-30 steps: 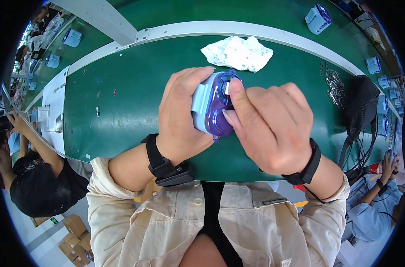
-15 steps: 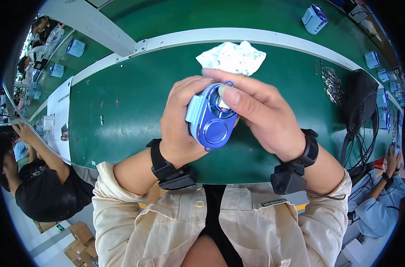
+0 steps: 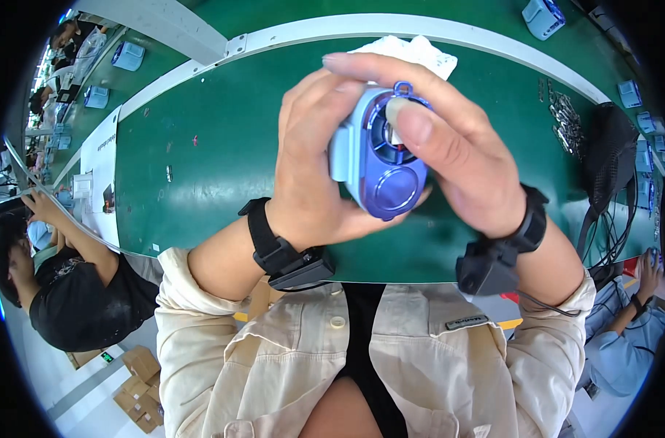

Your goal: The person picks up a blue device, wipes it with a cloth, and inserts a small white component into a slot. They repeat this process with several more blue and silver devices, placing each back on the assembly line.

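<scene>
Both my hands hold a two-tone blue plastic device (image 3: pixel 392 191) above the green table. Its front has a round recessed opening above a smooth round disc, with a small loop at the top. My left hand (image 3: pixel 303 168) is closed round its light-blue side, and the fingertips of that hand are partly hidden behind it. My right hand (image 3: pixel 460 150) curls over the top and right side. The right thumb reaches into the round opening, where a small white piece shows beside it. Both wrists wear black straps with small black units.
Beyond the device lies a crumpled white cloth or paper (image 3: pixel 435 55). Small metal pieces (image 3: pixel 566 120) are heaped at the right, beside a black mesh bag (image 3: pixel 610 153) with cables. Similar blue units (image 3: pixel 544 16) stand past the white rail. People (image 3: pixel 77 299) work on both sides.
My hands have moved up and to the right in the view with the device, which looks larger now. Its lower loop no longer shows. The right thumb stays at the round opening.
</scene>
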Available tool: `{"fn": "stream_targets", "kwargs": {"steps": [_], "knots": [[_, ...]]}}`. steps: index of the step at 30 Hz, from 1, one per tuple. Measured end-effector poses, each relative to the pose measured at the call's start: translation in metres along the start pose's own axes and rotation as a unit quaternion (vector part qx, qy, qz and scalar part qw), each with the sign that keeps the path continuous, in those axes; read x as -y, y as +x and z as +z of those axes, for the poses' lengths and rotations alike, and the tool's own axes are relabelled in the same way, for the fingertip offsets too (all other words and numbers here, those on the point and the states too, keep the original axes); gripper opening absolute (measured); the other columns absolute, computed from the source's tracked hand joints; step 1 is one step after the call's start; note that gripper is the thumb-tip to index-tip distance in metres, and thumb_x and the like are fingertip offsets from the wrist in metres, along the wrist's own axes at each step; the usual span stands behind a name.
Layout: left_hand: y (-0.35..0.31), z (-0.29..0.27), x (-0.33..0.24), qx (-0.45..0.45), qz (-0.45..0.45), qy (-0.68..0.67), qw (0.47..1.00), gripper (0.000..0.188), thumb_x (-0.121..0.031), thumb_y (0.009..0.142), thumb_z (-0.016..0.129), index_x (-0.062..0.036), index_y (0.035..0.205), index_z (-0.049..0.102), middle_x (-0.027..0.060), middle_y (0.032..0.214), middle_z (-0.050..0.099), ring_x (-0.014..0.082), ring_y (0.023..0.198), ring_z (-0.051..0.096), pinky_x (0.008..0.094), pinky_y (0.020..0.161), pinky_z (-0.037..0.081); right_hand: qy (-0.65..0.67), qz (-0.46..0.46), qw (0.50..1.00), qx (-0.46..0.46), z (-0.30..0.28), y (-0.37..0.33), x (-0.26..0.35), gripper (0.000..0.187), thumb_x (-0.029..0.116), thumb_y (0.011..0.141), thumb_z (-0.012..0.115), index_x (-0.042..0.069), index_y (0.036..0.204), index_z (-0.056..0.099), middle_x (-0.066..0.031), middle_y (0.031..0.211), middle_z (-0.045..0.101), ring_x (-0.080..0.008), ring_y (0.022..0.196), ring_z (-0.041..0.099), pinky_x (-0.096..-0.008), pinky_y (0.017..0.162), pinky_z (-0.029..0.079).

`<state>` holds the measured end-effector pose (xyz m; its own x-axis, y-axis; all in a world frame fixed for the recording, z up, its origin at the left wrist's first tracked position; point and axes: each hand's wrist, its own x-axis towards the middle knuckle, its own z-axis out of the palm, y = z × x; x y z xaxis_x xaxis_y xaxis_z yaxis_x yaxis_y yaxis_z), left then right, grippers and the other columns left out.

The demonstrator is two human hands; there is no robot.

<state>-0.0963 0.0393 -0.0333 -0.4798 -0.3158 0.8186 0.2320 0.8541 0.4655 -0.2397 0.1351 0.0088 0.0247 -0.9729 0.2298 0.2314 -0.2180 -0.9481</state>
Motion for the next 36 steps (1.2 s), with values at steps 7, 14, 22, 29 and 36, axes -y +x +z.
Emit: {"fn": "stream_targets", "kwargs": {"steps": [7,14,22,29,36], "knots": [[-0.001,-0.013,-0.006,0.115,-0.009,0.029,0.993,0.076,-0.029,0.056,0.089,-0.0073,0.118,0.052,0.008,0.106,0.06,0.0328,0.096,0.059,0.0489,0.093,0.041,-0.013,0.063,0.997,0.029,0.01,-0.009,-0.007,0.064,0.041,0.098,0.051,-0.001,0.144,0.037,-0.0128,0.136,0.049,-0.0187,0.124,0.048,-0.0305,0.104,0.036],[-0.005,-0.012,0.001,0.096,-0.032,-0.017,0.995,0.072,-0.025,0.055,0.089,-0.0075,0.113,0.052,0.007,0.102,0.06,0.0323,0.09,0.059,0.0461,0.087,0.045,0.035,0.037,0.998,-0.043,0.021,-0.009,-0.023,0.046,0.02,0.099,0.055,0.005,0.141,0.043,-0.006,0.122,0.056,-0.0137,0.109,0.053,-0.028,0.095,0.044],[-0.003,-0.004,0.0,0.072,-0.028,-0.028,0.997,0.071,-0.02,0.054,0.089,-0.0062,0.112,0.05,0.0078,0.099,0.059,0.0325,0.088,0.058,0.0416,0.075,0.049,0.002,0.05,0.996,0.068,-0.001,-0.002,-0.016,0.058,0.03,0.098,0.053,0.0,0.145,0.036,-0.011,0.136,0.049,-0.0177,0.123,0.048,-0.03,0.104,0.036],[-0.003,-0.006,0.009,0.044,-0.041,-0.034,0.998,0.073,-0.018,0.051,0.088,-0.005,0.112,0.049,0.0091,0.097,0.058,0.0324,0.085,0.057,0.0405,0.073,0.049,-0.046,0.02,0.988,-0.145,0.024,-0.01,-0.017,0.049,0.016,0.092,0.064,0.0,0.135,0.049,-0.012,0.124,0.055,-0.0207,0.11,0.055,-0.0304,0.095,0.043],[-0.001,-0.006,0.009,0.013,0.034,0.054,0.998,0.072,-0.016,0.053,0.088,-0.0042,0.112,0.049,0.0097,0.096,0.057,0.0322,0.082,0.055,0.0406,0.069,0.047,-0.509,-0.222,0.821,-0.132,0.012,-0.014,-0.002,0.029,0.003,0.073,0.077,0.001,0.1,0.067,-0.0106,0.101,0.058,-0.0222,0.09,0.056,-0.0316,0.076,0.046]]}}
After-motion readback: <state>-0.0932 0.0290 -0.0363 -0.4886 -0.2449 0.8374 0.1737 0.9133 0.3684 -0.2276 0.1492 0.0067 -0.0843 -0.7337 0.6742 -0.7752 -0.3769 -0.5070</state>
